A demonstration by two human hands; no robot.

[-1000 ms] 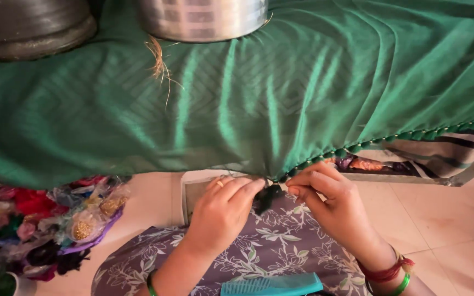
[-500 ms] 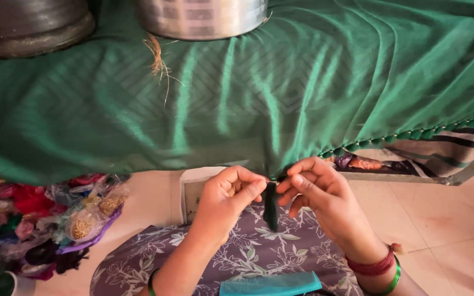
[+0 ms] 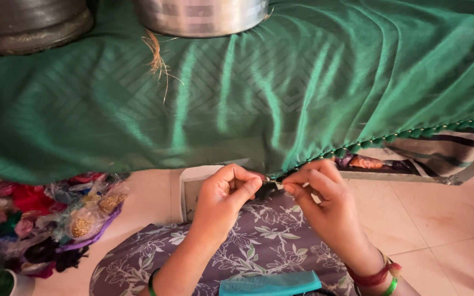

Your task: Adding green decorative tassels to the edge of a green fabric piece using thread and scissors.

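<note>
At the lower edge of the green cloth (image 3: 259, 104), just above the fingers, the person is working on a dark tassel (image 3: 269, 189) that is hanging from the hem. The left hand (image 3: 223, 200) is curling its fingers inward, thumb and forefinger pressed together in a pinch at the top of the tassel; a small pale tip shows at the pinch, too small to identify. The right hand (image 3: 325, 200) is meeting it from the other side, its thumb and forefinger likewise closed on the tassel or its thread, the remaining fingers loosely bent. The two pinches are almost touching.

To the right of the fingers, the beaded trim (image 3: 412, 134) is already running along the hem in a row of small green knots up to the far right, which suggests that this stretch is finished. To the left of the fingers the hem is showing no trim, so that length appears still to be done; how much is left cannot be told, since the cloth is running out of view.

Below the fingers, a teal comb (image 3: 272, 284) is lying on the person's flowered lap (image 3: 259, 241). Well to the left of the fingers, clear bags of coloured thread (image 3: 39, 219) are sitting on the floor. Far above the fingers, two metal pots (image 3: 201, 16) are resting on the cloth, near a wisp of straw-coloured fibre (image 3: 154, 57).
</note>
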